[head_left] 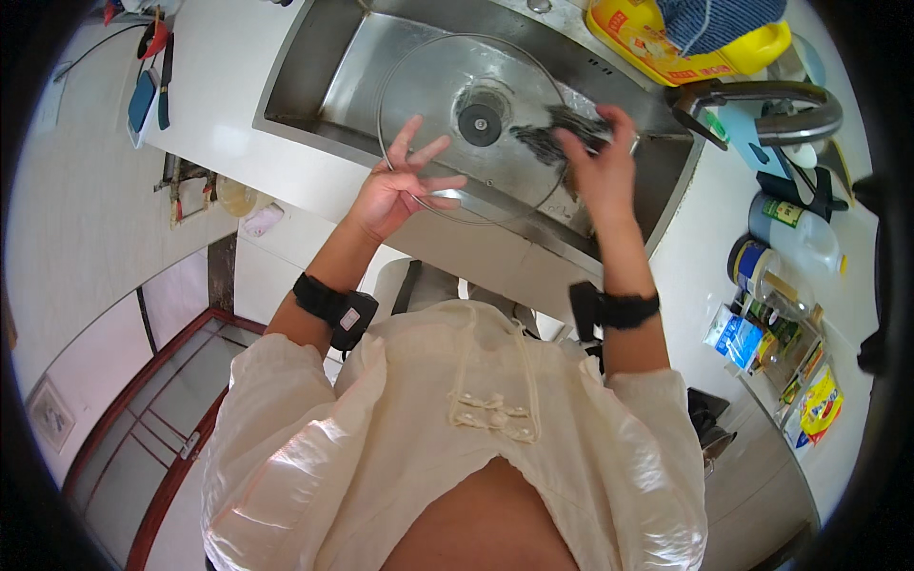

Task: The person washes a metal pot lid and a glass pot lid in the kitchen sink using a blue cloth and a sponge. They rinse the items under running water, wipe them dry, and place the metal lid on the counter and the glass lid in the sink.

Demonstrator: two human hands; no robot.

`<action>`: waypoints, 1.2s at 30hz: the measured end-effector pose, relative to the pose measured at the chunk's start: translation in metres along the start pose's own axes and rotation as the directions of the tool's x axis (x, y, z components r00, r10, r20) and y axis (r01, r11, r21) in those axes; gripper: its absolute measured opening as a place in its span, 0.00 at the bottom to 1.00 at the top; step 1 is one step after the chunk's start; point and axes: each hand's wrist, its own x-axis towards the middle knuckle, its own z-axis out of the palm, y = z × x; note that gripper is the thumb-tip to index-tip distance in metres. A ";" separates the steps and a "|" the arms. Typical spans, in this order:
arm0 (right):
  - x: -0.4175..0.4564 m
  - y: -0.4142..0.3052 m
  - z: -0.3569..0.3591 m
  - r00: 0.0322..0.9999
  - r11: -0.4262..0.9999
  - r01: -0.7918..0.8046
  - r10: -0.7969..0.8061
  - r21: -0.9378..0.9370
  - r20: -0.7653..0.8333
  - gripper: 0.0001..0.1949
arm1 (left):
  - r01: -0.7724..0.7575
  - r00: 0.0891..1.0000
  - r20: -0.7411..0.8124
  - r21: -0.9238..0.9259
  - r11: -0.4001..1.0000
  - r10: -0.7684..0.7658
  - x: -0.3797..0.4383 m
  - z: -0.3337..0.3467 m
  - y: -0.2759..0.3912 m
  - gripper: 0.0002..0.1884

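Observation:
A round glass pot lid [525, 75] with a thin metal rim and a black knob [480, 125] is held over the stainless steel sink [371, 71]. My left hand [403, 182] holds its rim at the lower left, fingers spread against the glass. On the lid's right side, my right hand [603, 160] grips a dark, streaky scrubbing cloth [546, 132]. Motion blurs the cloth, so its exact material cannot be told. Part of the sink's bottom shows through the glass.
A curved faucet [764, 96] juts in at the right, below a yellow jug [664, 50] with a blue knitted cloth [721, 21] on it. Bottles [792, 228] and packets [735, 339] line the right counter. A knife [166, 86] lies at the far left.

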 end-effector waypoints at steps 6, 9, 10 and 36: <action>-0.011 0.002 0.028 0.886 0.720 0.435 -0.449 -0.541 0.115 0.22 | 0.018 0.992 0.124 0.012 1.000 -0.019 -0.005 0.031 -0.003 0.50; -0.028 0.006 0.016 0.846 0.613 0.523 -0.457 -0.591 0.275 0.24 | 0.021 0.988 0.155 -0.012 1.000 -0.019 -0.008 0.033 -0.003 0.50; -0.027 0.006 0.009 0.889 0.624 0.437 -0.407 -0.647 0.207 0.24 | 0.016 0.986 0.164 -0.024 1.000 -0.011 -0.009 0.033 -0.003 0.50; -0.041 -0.031 0.003 0.891 0.741 0.452 -0.398 -0.496 0.218 0.13 | 0.025 0.962 0.274 -0.056 0.998 -0.008 -0.002 0.036 0.023 0.50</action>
